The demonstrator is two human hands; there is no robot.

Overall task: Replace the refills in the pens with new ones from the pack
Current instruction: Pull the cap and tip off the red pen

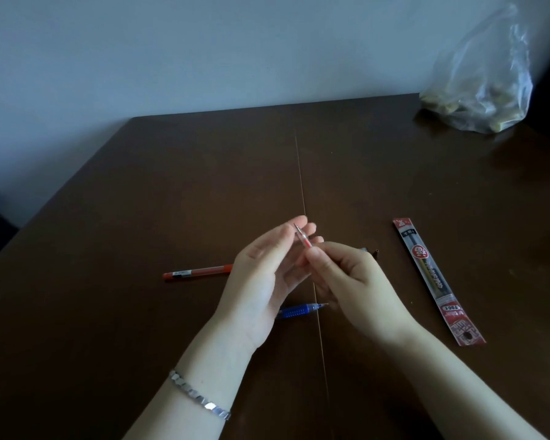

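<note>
Two hands hold a thin refill.
The left hand (261,281) and right hand (346,281) both pinch the refill (303,239) above the table (140,201).

The work surface is a dark brown wooden table (172,192) with a smooth, slightly glossy top. A thin, pale seam (304,198) runs from the far edge toward the near edge, dividing the top into two panels. The far edge of the table meets a plain wall (235,52), pale grey-blue and unmarked. A crumpled clear plastic bag (483,81) rests at the far right corner, against the wall (its contents are yellowish lumps, not identifiable). Lighting is dim and cool, with soft reflections on the right side of the tabletop. The left and right margins are dark and indistinct.
</note>
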